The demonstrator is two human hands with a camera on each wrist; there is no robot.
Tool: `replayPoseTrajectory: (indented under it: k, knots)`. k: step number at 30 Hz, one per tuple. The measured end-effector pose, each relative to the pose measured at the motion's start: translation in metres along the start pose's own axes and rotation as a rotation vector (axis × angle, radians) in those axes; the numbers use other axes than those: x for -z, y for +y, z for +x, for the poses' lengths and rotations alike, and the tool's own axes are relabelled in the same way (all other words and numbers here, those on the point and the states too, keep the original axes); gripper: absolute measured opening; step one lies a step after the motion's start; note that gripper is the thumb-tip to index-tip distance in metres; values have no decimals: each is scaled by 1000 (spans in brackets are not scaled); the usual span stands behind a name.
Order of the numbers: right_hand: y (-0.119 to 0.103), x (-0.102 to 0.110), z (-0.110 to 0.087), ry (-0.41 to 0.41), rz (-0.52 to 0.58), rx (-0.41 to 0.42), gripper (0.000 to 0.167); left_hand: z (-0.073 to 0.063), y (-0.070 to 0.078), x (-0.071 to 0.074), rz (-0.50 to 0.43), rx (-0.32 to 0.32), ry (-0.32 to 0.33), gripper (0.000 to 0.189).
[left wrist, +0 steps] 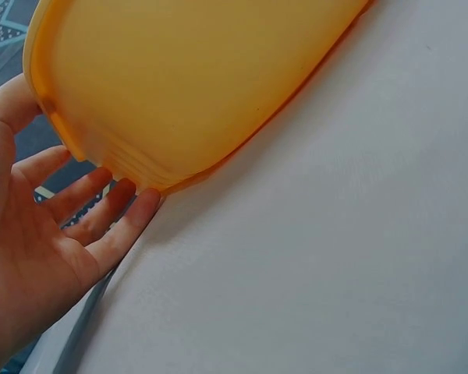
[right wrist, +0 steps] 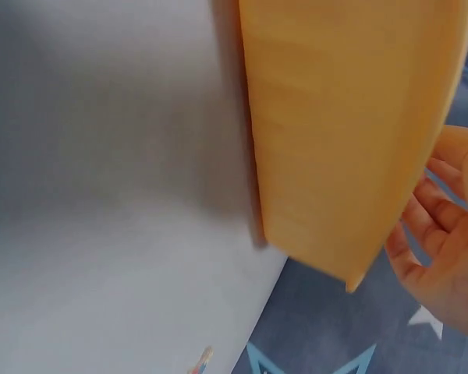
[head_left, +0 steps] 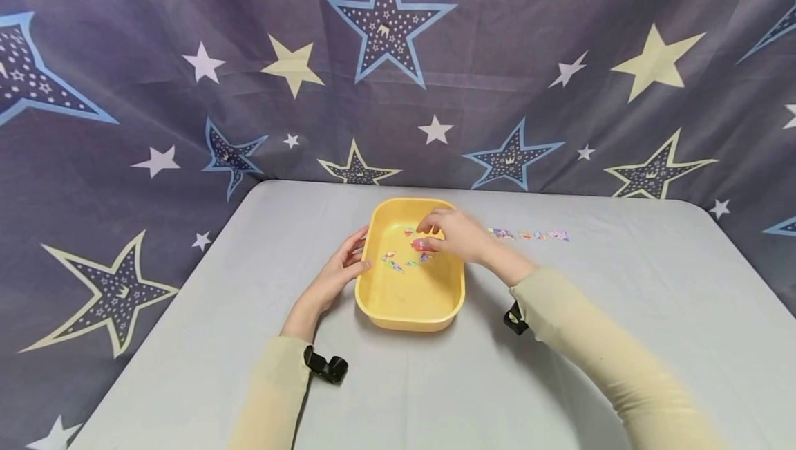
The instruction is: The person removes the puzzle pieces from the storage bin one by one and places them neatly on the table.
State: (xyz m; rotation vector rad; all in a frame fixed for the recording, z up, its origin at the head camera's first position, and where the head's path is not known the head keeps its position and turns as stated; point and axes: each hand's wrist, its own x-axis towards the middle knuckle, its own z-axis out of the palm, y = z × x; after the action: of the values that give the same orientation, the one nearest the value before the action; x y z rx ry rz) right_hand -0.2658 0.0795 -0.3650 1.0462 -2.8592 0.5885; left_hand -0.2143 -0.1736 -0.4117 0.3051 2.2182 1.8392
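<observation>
A yellow plastic basin (head_left: 410, 301) stands on the table, with several small colourful flat pieces (head_left: 393, 262) lying on its bottom. My left hand (head_left: 336, 272) holds the basin's left side, its thumb over the rim and the other fingers along the outer wall. In the left wrist view those fingertips press the yellow wall. Over the basin's right rim reaches my right hand (head_left: 457, 234), its fingers bent loosely and apart from the thumb. A pinkish-red piece (head_left: 423, 245) shows right at its thumb tip. The right wrist view has the basin wall hiding part of these fingers.
A row of small colourful pieces (head_left: 528, 235) lies on the table right of the basin, beyond the right wrist. The table (head_left: 385, 381) has a light grey cover. Behind it hangs a dark curtain (head_left: 472, 90) with stars.
</observation>
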Motion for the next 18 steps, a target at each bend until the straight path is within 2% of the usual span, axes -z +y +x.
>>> replayPoseTrajectory:
  k: [3, 10, 18]
  knots:
    - [-7, -5, 4, -33, 8, 14, 25, 0, -1, 0, 1, 1, 1, 67]
    - [-21, -18, 13, -81, -63, 35, 22, 1, 0, 0, 2, 2, 2, 66]
    - [-29, -34, 19, -174, -100, -9, 26, 1, -2, 0, -13, 0, -5, 67]
